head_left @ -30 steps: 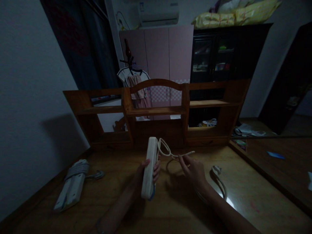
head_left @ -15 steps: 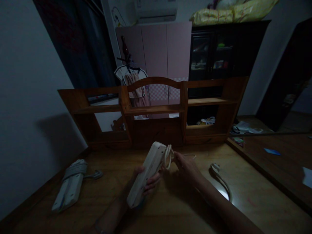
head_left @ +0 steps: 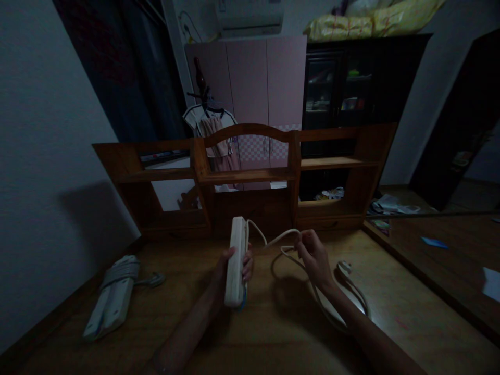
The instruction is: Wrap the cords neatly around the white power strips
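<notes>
White power strip held above the wooden counter, as I view it remotely. I have the strip lengthwise in the left hand, its narrow side facing me and the fingers clamped around its body. In the right hand, I keep the fingers pinched together on the pale cord, which bends between strip and hand; a further length runs down and passes beneath the right forearm. Near that forearm lies a plug. At the left, well apart, I note a second power strip, cable wound about its far end. Behind stands a wooden shelf unit.
</notes>
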